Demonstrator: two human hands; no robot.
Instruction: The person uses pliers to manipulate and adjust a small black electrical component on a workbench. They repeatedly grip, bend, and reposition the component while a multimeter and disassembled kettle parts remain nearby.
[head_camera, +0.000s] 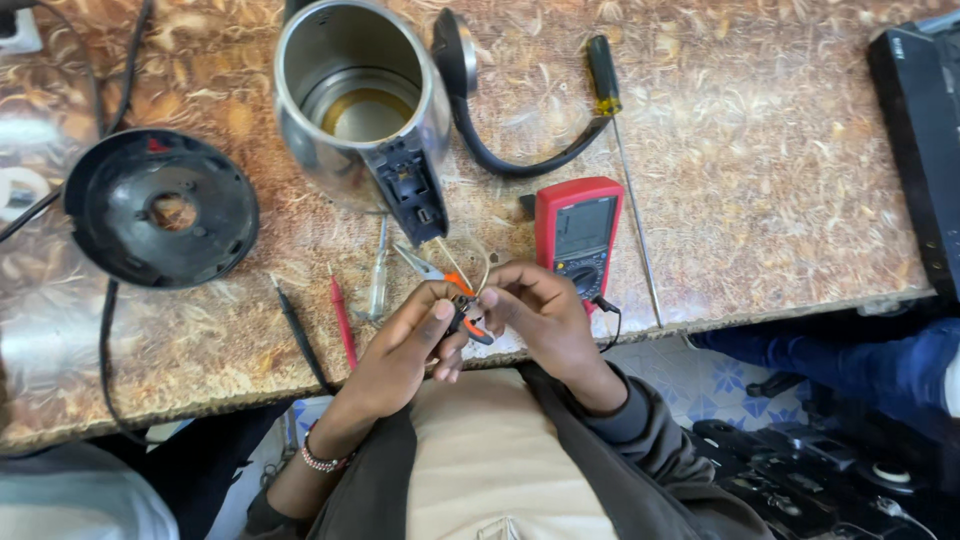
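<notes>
My left hand (405, 345) grips the orange-and-black handles of small pliers (440, 280), whose metal jaws point up-left over the table edge. Pale wires (470, 262) run down from the open base of a steel electric kettle (362, 110) lying on its side. My right hand (540, 315) pinches those wires just right of the pliers. A red multimeter (577, 232) lies directly behind my right hand. Its red probe (343, 322) and black probe (300, 335) rest on the table left of my hands.
A black round kettle base plate (160, 207) lies at the left with a cord. The kettle's black handle and lid (480, 110), a yellow-handled screwdriver (612, 120) and a clear small screwdriver (378, 270) lie on the patterned table (780, 180). A black device (925, 130) sits far right.
</notes>
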